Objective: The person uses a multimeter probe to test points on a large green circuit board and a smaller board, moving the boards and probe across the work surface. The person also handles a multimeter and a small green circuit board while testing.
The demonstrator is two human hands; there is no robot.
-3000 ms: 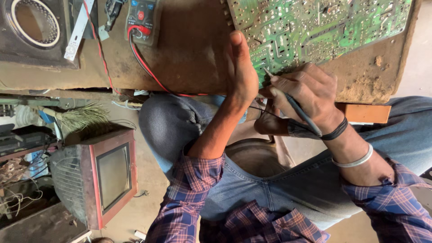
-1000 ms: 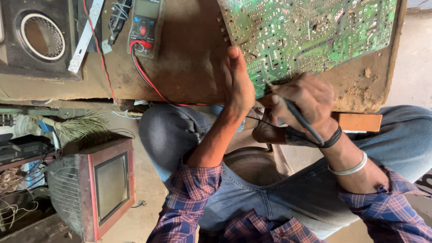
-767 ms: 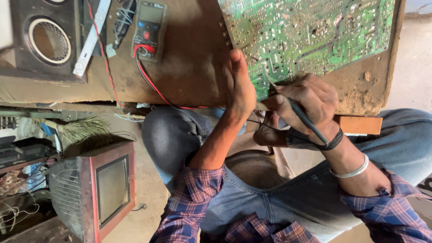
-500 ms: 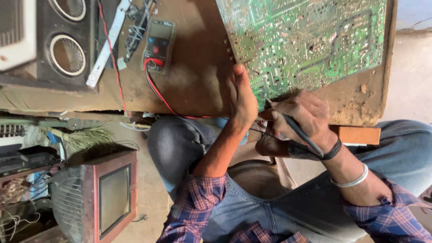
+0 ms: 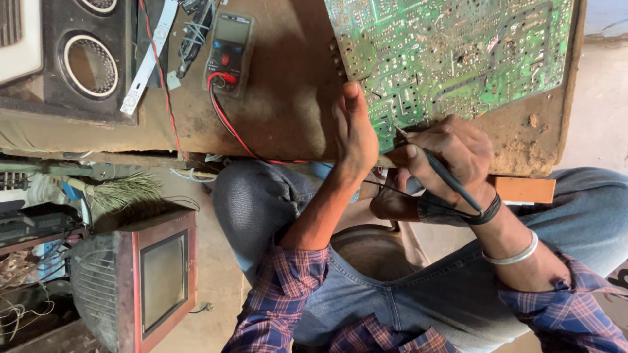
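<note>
A large green circuit board (image 5: 458, 52) lies solder side up on a worn brown table (image 5: 288, 111). My left hand (image 5: 356, 137) grips the board's near left edge, thumb pointing up along it and fingers hidden underneath. My right hand (image 5: 451, 157) is shut on a thin black probe (image 5: 448, 180), and the probe's tip touches the board's near edge. A black multimeter (image 5: 229, 49) sits to the left on the table. Its red lead (image 5: 226, 124) curves toward my lap.
A dark speaker box (image 5: 85, 65) and a white strip (image 5: 147, 62) lie at the table's left. On the floor stand a small red-framed television (image 5: 157, 281) and a brush (image 5: 124, 193). An orange block (image 5: 523, 189) juts out beneath the table by my right wrist.
The view has shifted, so the table and speaker box show further right and lower. Both hands keep their places at the board's edge, with the probe still on it.
</note>
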